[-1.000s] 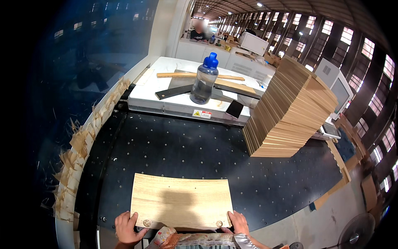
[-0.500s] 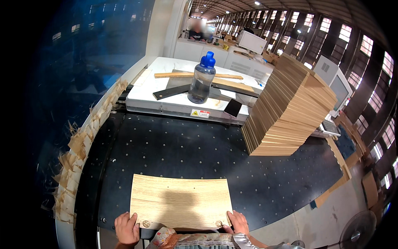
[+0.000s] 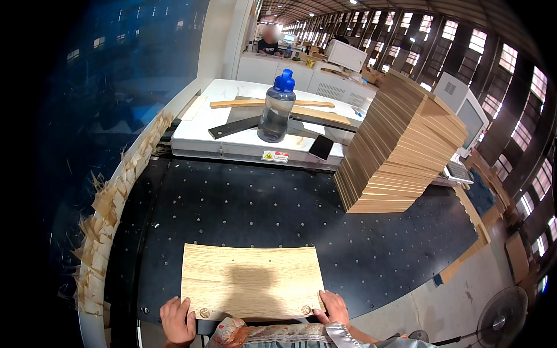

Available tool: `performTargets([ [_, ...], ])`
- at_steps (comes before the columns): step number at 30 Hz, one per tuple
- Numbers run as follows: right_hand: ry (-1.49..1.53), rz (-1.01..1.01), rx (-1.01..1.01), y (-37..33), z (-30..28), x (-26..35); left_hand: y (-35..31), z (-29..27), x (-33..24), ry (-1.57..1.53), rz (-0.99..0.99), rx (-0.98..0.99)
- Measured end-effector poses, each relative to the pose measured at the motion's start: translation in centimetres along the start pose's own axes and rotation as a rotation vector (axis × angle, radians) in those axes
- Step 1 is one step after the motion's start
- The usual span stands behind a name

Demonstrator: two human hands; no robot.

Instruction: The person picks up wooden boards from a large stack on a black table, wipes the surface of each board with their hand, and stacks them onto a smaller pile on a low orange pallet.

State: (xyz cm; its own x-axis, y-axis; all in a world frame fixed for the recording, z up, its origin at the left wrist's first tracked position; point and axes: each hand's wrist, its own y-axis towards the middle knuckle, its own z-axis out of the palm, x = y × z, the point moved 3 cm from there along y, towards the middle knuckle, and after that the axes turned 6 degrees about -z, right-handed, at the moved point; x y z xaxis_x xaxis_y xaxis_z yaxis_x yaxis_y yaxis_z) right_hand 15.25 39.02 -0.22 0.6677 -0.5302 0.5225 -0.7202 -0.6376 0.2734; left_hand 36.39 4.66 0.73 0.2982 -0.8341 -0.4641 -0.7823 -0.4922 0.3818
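A light wood-grain board [image 3: 252,278] lies at the near edge of the black work table, crossed by a dark shadow. Two round fittings sit near its lower corners, and small holes show toward its far side. At its lower left corner my left hand [image 3: 177,320] grips the edge, thumb against the side. My right hand [image 3: 332,308] holds the lower right corner the same way, fingers bent round the edge. Part of each hand's grip is hidden under the board.
The black table [image 3: 243,200] is dotted with small studs. A tall stack of boards [image 3: 400,151] stands at the right. Beyond are a white machine top with a water bottle [image 3: 277,110] and a phone [image 3: 321,148]. Frayed strips [image 3: 96,243] line the left. A person sits far back.
The view has shifted slightly, so the background sits a little further left and higher. Both hands keep hold of the board, which stays in nearly the same place.
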Motion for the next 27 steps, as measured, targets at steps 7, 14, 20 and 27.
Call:
performTargets([
  [7,-0.024,0.126,-0.059,0.1,0.0,-0.5,0.4,-0.2,0.2,-0.013,-0.206,-0.091],
  [14,-0.035,0.12,-0.069,-0.1,0.8,-1.1,0.4,-0.3,0.4,-0.015,-0.192,-0.025],
  [20,-0.052,0.096,-0.059,0.0,0.4,-0.7,0.5,0.1,0.7,-0.041,-0.201,-0.008],
  [27,-0.053,0.042,-0.075,0.1,0.4,-0.7,0.8,-0.5,-0.1,-0.069,-0.211,0.015],
])
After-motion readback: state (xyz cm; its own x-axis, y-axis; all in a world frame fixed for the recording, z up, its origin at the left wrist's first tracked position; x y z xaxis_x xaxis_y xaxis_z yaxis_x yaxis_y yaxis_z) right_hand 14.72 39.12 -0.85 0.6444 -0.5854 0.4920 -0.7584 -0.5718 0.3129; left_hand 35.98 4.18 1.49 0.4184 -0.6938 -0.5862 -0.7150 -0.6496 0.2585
